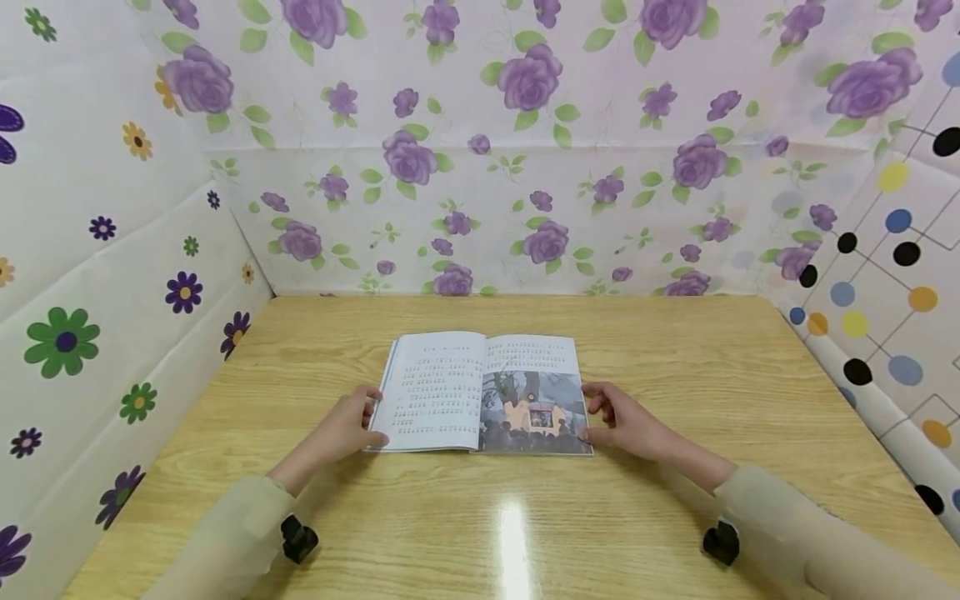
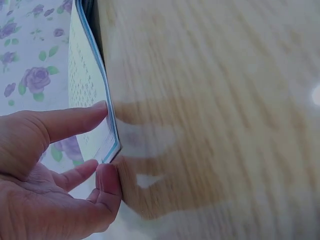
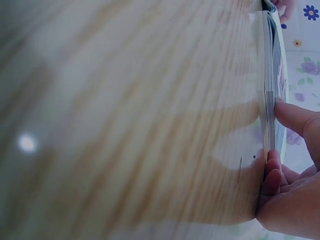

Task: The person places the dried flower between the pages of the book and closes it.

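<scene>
An open book (image 1: 442,392) lies on the wooden table, its left page filled with lines of small text. Its right page has text above a dark illustration (image 1: 532,412) with a lit, orange-toned scene. My left hand (image 1: 348,425) holds the book's left edge, thumb on the page near the lower corner and fingers against the side. At the opposite edge, my right hand (image 1: 626,421) grips in the same way. In the left wrist view the thumb (image 2: 75,120) presses on the page. The right wrist view shows the fingers (image 3: 272,175) low against the book's side.
The wooden table (image 1: 675,358) reflects a bright light near its front. Behind it hangs a white cloth (image 1: 480,192) with purple roses. Patterned cloths, flowered (image 1: 112,275) at left and dotted (image 1: 892,275) at right, line the sides. Each wrist bears a small black camera (image 1: 298,539).
</scene>
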Available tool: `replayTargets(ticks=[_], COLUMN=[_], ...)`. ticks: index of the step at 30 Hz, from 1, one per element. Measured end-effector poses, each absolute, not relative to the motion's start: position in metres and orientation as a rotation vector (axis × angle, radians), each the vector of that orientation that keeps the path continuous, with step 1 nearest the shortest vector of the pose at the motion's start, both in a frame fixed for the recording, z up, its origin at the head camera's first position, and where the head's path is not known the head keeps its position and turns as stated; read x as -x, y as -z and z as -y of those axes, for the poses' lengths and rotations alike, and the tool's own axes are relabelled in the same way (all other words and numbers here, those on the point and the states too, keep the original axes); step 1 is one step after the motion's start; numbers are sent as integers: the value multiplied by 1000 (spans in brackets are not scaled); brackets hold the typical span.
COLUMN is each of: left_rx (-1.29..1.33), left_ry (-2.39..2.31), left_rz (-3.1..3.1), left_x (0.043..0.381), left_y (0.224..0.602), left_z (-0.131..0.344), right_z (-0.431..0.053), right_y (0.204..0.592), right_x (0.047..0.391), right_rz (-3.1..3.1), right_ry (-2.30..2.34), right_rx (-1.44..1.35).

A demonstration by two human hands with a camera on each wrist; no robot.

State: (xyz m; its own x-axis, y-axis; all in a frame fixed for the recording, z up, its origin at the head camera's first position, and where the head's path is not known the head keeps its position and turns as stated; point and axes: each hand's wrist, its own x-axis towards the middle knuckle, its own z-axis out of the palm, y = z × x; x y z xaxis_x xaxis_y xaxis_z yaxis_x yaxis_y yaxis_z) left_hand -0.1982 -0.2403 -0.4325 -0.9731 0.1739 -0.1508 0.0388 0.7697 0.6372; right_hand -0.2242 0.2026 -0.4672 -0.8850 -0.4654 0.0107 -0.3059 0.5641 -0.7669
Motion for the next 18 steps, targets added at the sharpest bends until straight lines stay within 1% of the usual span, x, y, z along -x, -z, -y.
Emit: replayTargets(ticks=[6,12,18], left_rx=[-154,-100,-137], left_ry=[-1062,-1199,-1272], left_rz=[-2714,-2676,-2677], left_x=[203,202,204], left_y=[438,442,439], left_z=[243,248,250], right_z=[-205,-203,-202], right_y=[469,467,466], right_x=[223,223,224], right_rz=[-2602,-2599,-2595], right_ry=[1211,1212,1216], right_rx=[633,644,642])
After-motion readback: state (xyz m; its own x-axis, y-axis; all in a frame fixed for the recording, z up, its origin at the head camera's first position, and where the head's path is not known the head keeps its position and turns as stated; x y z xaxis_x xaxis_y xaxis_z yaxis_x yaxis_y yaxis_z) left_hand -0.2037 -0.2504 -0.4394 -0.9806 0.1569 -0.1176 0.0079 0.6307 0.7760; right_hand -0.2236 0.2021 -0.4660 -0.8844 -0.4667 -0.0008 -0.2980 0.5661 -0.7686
